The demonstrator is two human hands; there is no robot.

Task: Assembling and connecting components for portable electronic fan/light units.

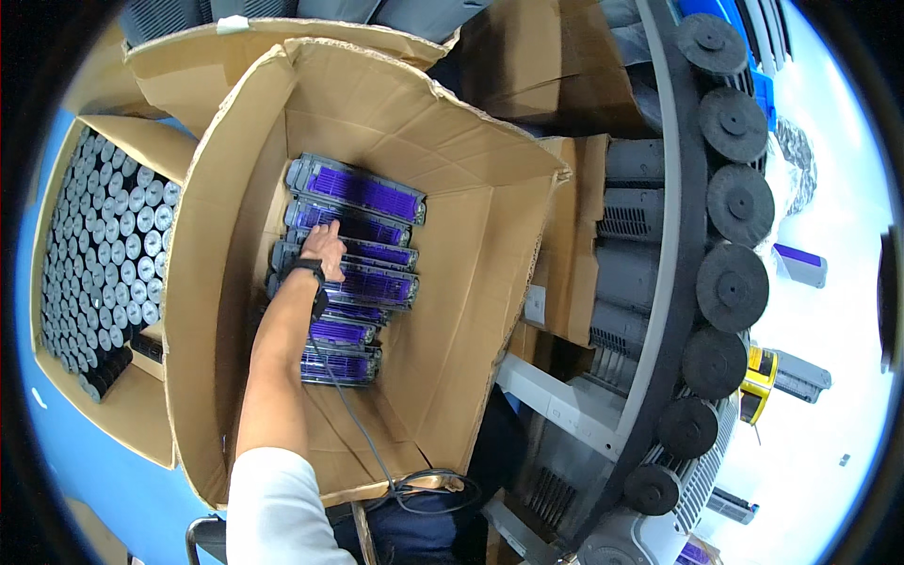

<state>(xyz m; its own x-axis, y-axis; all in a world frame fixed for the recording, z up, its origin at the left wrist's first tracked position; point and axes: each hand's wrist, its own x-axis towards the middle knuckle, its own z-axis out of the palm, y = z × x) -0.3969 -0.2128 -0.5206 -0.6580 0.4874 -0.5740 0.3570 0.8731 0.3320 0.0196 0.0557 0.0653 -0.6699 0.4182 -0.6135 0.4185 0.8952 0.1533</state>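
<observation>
"Reaching into the open cardboard carton (471, 273), is that the left hand (325, 250)?"

"Yes, over the purple-and-grey slotted housings (377, 285), which lie crosswise in a column on the carton's floor. Its fingers point forward; whether they grip one, I can't tell. The right hand is out of view."

"Why line them up so?"

"Presumably lying parallel saves space. Black, grey-ended cylinders (113, 226) in the neighbouring carton (141, 414) mostly stand end-up, probably so each props the next."

"Any brand or writing?"

"Nothing I can read. A pale label (535, 303) shows just right of the housings' carton, too small to make out."
</observation>
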